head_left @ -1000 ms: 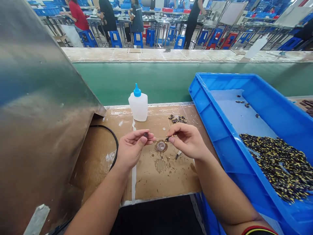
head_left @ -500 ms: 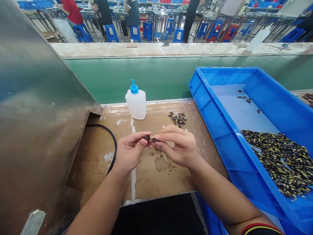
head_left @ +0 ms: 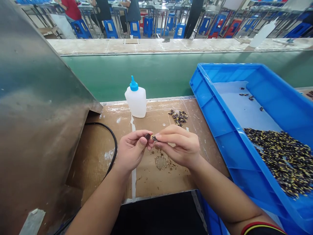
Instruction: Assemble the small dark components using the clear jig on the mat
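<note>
My left hand (head_left: 132,150) pinches a small dark round piece (head_left: 147,136) between thumb and fingers, held above the brown cardboard-covered bench (head_left: 156,178). My right hand (head_left: 179,145) meets it from the right, fingertips closed on a tiny black and yellow part (head_left: 154,138) that touches the dark piece. Both hands hover over a glue-stained patch (head_left: 161,162) on the cardboard. A small pile of the same black and yellow parts (head_left: 179,117) lies just beyond my right hand.
A white squeeze bottle with a blue cap (head_left: 136,98) stands at the back of the bench. A blue crate (head_left: 246,107) heaped with black and yellow parts (head_left: 283,156) fills the right. A metal hood (head_left: 36,107) and a black cable (head_left: 112,143) are on the left. People sit at far tables.
My right hand moved left from the small round dish on the cardboard and brought its tiny part up against the dark piece in my left hand; the hands now cover that dish.
</note>
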